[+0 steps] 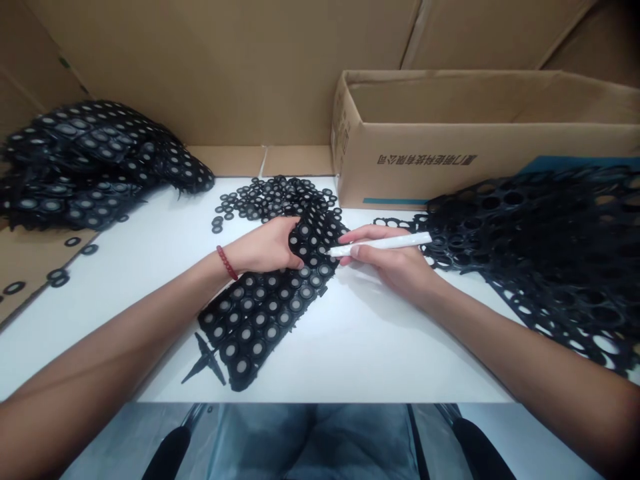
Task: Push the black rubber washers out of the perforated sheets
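A black rubber sheet (260, 293) moulded with rows of round rings lies slantwise on the white table, its far end bent up. My left hand (273, 247), with a red bead bracelet at the wrist, is closed on that raised part, thumb on the near side. Between the thumb and fingers of my right hand (395, 257) is a slim white pen-like stick (385, 245). Its tip meets or nearly meets the sheet beside my left hand; the exact contact is too small to tell. Behind the sheet lies a pile of loose black rings (275, 197).
A heap of similar ringed sheets (90, 160) sits at the back left. Punched-out black sheets (560, 247) are piled on the right. Behind them stands an open cardboard box (430, 157). Stray rings (59, 275) lie at the left edge, and black scraps (204, 360) near the front.
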Demonstrator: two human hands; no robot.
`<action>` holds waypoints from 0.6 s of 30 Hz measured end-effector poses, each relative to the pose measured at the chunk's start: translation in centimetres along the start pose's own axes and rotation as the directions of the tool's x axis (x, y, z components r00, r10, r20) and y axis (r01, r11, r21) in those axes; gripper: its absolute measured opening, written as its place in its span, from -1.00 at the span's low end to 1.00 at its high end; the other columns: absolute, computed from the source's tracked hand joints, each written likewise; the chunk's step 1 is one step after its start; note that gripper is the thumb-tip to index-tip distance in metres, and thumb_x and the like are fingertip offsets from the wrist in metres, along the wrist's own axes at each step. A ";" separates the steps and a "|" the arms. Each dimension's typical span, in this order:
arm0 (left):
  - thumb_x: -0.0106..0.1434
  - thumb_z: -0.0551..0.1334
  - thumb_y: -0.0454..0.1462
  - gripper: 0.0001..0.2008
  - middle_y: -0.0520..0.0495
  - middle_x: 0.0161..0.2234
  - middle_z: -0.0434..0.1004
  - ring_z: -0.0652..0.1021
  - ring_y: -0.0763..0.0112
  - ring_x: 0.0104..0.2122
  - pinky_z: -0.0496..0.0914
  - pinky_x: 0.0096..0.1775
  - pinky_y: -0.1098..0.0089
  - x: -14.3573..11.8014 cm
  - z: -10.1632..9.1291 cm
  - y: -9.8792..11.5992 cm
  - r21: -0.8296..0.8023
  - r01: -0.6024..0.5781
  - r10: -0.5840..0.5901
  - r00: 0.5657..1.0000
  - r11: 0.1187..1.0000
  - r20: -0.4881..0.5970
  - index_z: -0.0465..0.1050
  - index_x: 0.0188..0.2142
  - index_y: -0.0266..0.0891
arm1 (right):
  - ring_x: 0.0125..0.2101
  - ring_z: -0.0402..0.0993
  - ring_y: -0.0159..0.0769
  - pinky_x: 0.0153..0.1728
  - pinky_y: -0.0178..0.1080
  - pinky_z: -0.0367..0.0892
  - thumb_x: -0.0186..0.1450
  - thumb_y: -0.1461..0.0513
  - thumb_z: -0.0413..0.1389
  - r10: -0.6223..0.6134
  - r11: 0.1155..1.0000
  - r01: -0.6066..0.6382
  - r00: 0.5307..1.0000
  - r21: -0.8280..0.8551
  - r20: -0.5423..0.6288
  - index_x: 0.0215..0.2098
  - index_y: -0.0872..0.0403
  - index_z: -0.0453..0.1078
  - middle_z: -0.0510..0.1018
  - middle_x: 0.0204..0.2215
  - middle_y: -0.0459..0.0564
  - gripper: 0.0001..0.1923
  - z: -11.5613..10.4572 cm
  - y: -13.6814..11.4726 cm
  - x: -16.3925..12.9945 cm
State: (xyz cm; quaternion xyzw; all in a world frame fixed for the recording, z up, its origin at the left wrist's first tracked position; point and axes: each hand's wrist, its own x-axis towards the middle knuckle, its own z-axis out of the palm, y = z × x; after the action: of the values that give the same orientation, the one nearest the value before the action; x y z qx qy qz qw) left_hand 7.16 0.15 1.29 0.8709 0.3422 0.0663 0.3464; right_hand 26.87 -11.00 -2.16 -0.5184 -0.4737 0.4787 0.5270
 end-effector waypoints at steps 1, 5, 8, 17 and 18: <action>-0.08 0.34 -0.17 -0.65 0.01 -0.34 0.51 0.49 0.27 -0.35 0.31 -0.36 0.36 0.0 0.0 0.1 -0.025 0.010 -0.010 1.000 1.000 0.018 0.35 -0.31 -0.25 | -0.41 0.54 -0.25 -0.30 -0.21 0.37 0.13 0.23 0.21 0.003 1.000 -0.003 1.000 0.005 0.010 -0.25 0.09 0.47 0.62 -0.46 0.01 -0.80 0.1 -0.1 0.0; -0.09 0.35 -0.11 -0.63 0.01 -0.39 0.50 0.48 0.30 -0.40 0.30 -0.40 0.37 -0.2 0.5 0.5 -0.080 0.030 -0.034 0.998 0.996 -0.045 0.36 -0.34 -0.26 | -0.40 0.55 -0.25 -0.32 -0.22 0.39 0.12 0.22 0.21 -0.003 0.999 0.004 1.000 -0.034 0.025 -0.32 0.12 0.45 0.62 -0.45 0.02 -0.84 0.4 -0.5 -0.2; -0.11 0.36 -0.13 -0.65 0.03 -0.44 0.48 0.44 0.33 -0.46 0.28 -0.45 0.38 -0.3 1.1 0.4 -0.065 0.018 -0.025 0.992 0.998 -0.121 0.36 -0.36 -0.26 | -0.42 0.54 -0.28 -0.38 -0.28 0.38 0.11 0.24 0.20 -0.005 0.991 0.006 1.000 -0.134 0.004 -0.35 0.12 0.47 0.62 -0.44 0.02 -0.86 0.5 -1.0 -0.4; -0.11 0.37 -0.21 -0.71 0.08 -0.44 0.48 0.44 0.39 -0.45 0.30 -0.40 0.41 -0.7 1.1 -0.1 -0.193 -0.035 0.012 0.993 0.981 -0.121 0.35 -0.41 -0.26 | -0.40 0.54 -0.27 -0.37 -0.27 0.38 0.11 0.23 0.19 -0.013 0.975 0.013 1.000 -0.223 0.000 -0.32 0.10 0.51 0.64 -0.41 0.01 -0.84 0.6 -1.3 -0.3; -0.12 0.38 -0.21 -0.71 0.08 -0.46 0.47 0.44 0.40 -0.46 0.29 -0.42 0.42 -0.7 1.1 -0.1 -0.193 -0.030 0.005 0.992 0.981 -0.126 0.34 -0.43 -0.26 | -0.41 0.54 -0.28 -0.38 -0.28 0.38 0.10 0.23 0.19 -0.012 0.970 0.010 1.000 -0.242 -0.006 -0.33 0.09 0.52 0.64 -0.42 0.00 -0.84 0.7 -1.4 -0.3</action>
State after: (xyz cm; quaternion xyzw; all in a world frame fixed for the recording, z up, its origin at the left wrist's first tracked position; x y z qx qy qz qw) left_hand 6.98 -0.81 0.49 0.8300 0.3472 0.1567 0.4074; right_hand 26.14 -11.26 -0.75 -0.5779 -0.5293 0.4125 0.4644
